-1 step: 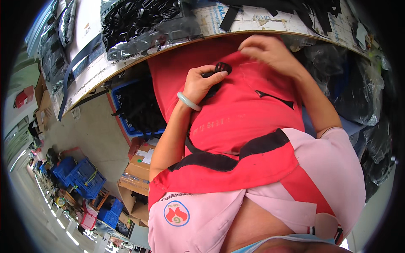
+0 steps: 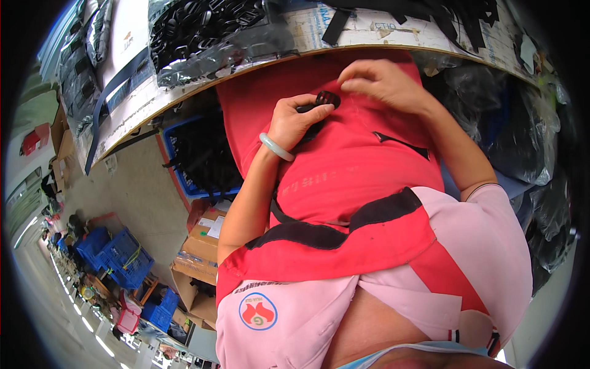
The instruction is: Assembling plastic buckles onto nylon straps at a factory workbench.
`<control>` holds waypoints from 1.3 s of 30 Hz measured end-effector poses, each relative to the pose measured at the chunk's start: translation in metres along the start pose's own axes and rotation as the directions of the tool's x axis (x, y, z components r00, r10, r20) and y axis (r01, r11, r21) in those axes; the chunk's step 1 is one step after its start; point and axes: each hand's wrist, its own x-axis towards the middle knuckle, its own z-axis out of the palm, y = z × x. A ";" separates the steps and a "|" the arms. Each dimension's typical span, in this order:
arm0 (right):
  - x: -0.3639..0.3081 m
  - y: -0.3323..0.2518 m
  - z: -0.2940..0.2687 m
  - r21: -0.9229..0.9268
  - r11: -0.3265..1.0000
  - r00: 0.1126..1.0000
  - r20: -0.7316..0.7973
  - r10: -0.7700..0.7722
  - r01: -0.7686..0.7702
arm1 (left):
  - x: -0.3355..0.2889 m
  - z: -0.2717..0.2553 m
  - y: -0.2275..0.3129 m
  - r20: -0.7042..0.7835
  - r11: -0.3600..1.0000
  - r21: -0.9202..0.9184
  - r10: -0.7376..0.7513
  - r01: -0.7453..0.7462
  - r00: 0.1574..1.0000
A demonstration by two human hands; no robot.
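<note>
Over the red apron (image 2: 369,138), my left hand (image 2: 294,120) pinches a black plastic buckle (image 2: 327,99) between thumb and fingers. The buckle's slotted end sticks out past the fingertips. Dark material shows beneath that hand, partly hidden, and a pale bangle (image 2: 276,147) circles the wrist. Just right of the buckle and a little above it, my right hand (image 2: 384,85) hovers apart from it. Its fingers are loosely bent and apart, with nothing visible in them.
On the table (image 2: 129,132) ahead lie a clear bag of black buckles (image 2: 212,31) and black straps (image 2: 424,9). A blue crate (image 2: 184,184) with black items and cardboard boxes (image 2: 200,249) stand at the left. Dark plastic bags (image 2: 519,129) crowd the right.
My right hand has come slightly left and down, nearer the buckle. My left hand keeps its hold on the buckle, almost unmoved.
</note>
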 end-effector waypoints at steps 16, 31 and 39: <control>0.043 -0.003 -0.024 -0.821 0.527 0.731 -0.220 -0.646 0.219 | 0.003 -0.020 -0.010 0.009 0.789 -0.614 0.016 -0.007 1.000; 0.006 -0.050 0.041 0.225 0.973 0.998 -0.002 -0.059 0.058 | -0.010 -0.021 0.013 -0.227 0.922 -0.355 0.077 -0.156 0.971; 0.012 -0.023 0.051 0.423 0.882 0.977 0.049 0.207 -0.208 | -0.010 -0.013 -0.008 -0.273 0.949 -0.098 0.265 -0.300 0.925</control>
